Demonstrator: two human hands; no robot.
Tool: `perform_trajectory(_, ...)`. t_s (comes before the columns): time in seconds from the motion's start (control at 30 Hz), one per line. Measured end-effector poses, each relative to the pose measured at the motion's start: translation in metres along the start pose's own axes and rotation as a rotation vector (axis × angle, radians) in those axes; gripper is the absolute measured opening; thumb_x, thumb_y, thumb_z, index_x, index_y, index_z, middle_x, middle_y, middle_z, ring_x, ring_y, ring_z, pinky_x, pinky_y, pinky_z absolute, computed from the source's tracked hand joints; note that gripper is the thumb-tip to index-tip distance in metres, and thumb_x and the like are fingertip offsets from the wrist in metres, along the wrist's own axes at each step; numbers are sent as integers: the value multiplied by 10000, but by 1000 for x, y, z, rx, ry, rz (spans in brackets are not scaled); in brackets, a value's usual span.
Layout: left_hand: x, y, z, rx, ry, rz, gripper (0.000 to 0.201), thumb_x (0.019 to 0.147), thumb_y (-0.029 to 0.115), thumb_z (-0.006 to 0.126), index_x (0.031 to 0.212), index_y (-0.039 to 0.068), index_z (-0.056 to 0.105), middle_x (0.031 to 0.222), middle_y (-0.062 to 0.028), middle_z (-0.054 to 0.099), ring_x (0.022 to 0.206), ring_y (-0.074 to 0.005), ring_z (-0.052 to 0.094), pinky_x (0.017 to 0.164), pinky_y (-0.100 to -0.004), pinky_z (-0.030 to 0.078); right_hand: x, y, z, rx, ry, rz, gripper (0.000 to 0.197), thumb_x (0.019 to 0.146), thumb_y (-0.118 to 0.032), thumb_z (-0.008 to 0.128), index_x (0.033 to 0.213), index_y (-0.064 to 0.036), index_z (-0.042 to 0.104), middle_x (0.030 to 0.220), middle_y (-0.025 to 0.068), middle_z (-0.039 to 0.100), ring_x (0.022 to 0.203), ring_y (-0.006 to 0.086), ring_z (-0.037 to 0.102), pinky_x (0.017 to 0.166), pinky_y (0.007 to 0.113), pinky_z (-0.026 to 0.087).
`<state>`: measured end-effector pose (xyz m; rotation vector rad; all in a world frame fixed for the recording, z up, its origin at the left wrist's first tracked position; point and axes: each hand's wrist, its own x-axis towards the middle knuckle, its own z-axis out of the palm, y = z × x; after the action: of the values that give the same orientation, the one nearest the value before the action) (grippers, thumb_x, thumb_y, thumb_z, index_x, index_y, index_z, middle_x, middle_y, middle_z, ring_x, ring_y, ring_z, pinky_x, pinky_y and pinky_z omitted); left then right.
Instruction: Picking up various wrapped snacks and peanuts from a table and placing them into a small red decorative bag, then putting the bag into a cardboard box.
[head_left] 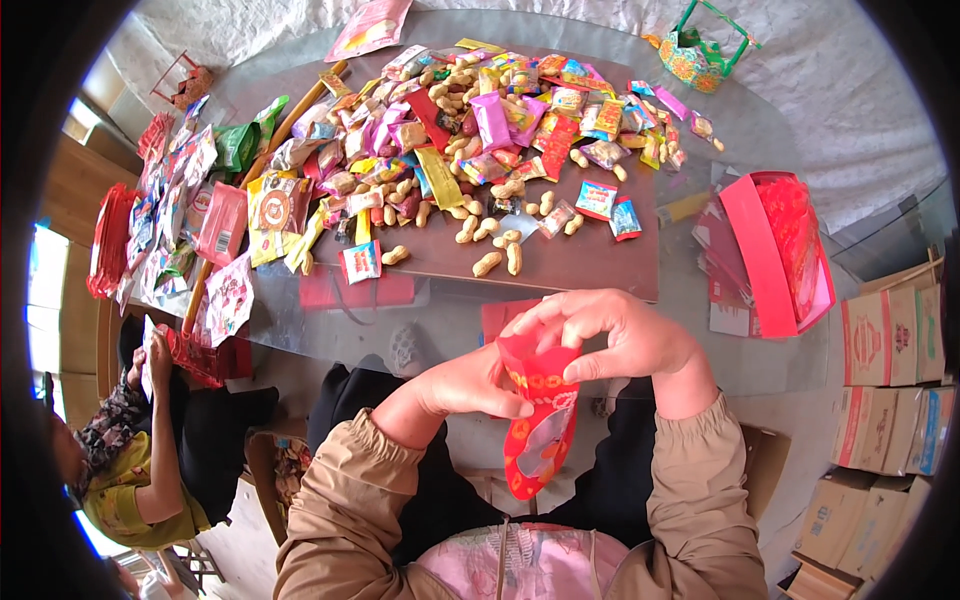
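Note:
Above my lap I hold a small red pouch (541, 432) with yellow-orange patterns and a clear window, hanging with its mouth up. My left hand (468, 383) is closed on its left side, the thumb across the front and the other fingers mostly hidden behind. At the right of the mouth my right hand (622, 333) pinches the rim, thumb in front and fingers curled over the top. The mouth gapes a little between the hands; what lies inside I cannot make out. Beyond them, a brown board (600, 262) bears a heap of wrapped sweets (490, 120) and peanuts (487, 264).
At the right stands an open red box (757, 255) with red pouches in it. Snack packets (218, 222) pile up at the left. Green (697, 60) and reddish (190, 88) baskets stand at the back. Cardboard boxes (880, 340) are stacked at right; another person (150, 470) sits at left.

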<state>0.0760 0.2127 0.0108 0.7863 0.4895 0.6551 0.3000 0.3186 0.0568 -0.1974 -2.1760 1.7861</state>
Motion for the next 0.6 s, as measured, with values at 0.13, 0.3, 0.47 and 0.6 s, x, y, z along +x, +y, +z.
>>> perform_trajectory(0.13, -2, -10, -12, 26, 76, 107, 1118, 764, 206, 833, 1613, 81, 117, 1551, -111, 396, 1422, -220, 425, 1182, -423, 365, 7, 6, 3, 87, 106, 0, 307, 855, -153, 819, 757, -11, 565, 1201, 159, 700, 1087, 257, 658, 969, 395, 502)
perform_trajectory(0.3, -9, -3, -1, -211, 167, 108, 1092, 781, 291, 775, 1630, 94, 116, 1546, -133, 404, 1437, -252, 424, 1182, -430, 358, 7, 11, 1, -54, 230, 11, 278, 862, -143, 821, 780, -11, 591, 1021, 94, 688, 952, 188, 623, 878, 351, 486)
perform_trajectory(0.47, -13, -2, -1, -270, 58, 133, 1009, 843, 352, 771, 1586, 108, 133, 1515, -103, 370, 1411, -215, 389, 1172, -411, 331, 13, 13, 6, -61, 261, 21, 282, 863, -176, 834, 805, -11, 612, 964, 81, 665, 917, 184, 604, 853, 340, 477)
perform_trajectory(0.6, -15, -3, -2, -259, 7, 122, 1092, 844, 425, 809, 1597, 112, 83, 1519, -104, 353, 1430, -223, 357, 1181, -424, 321, 17, 15, 8, -58, 256, 23, 282, 865, -191, 837, 818, -9, 627, 960, 80, 663, 926, 182, 609, 845, 338, 480)
